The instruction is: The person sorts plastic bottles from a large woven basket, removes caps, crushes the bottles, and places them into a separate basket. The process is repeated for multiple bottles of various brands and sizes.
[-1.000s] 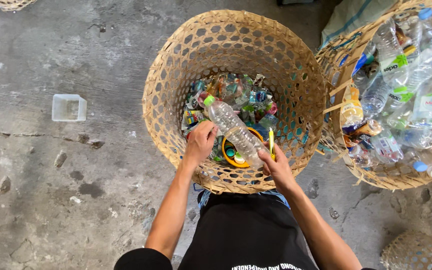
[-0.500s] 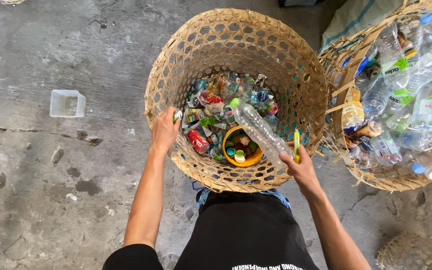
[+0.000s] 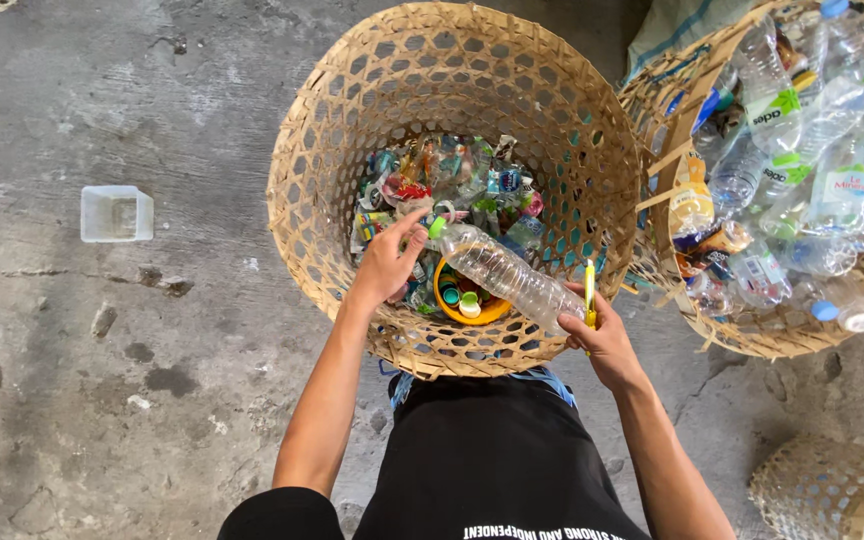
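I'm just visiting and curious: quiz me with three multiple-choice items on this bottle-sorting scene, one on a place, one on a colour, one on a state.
1. Where does the clear tub lie?
A. On the floor left of the basket
B. Inside the basket
C. On the bottle pile

2. What colour is the cap of the held bottle?
A. Red
B. Green
C. Black

3. How is the bottle held?
A. Standing upright on the floor
B. Slanting over the basket, one hand at each end
C. Lying untouched in the basket

Answers:
1. A: it sits on bare concrete, apart from the basket.
2. B: the cap by the left hand is green.
3. B: the left hand is at the cap end, the right hand grips the base together with a yellow tool.
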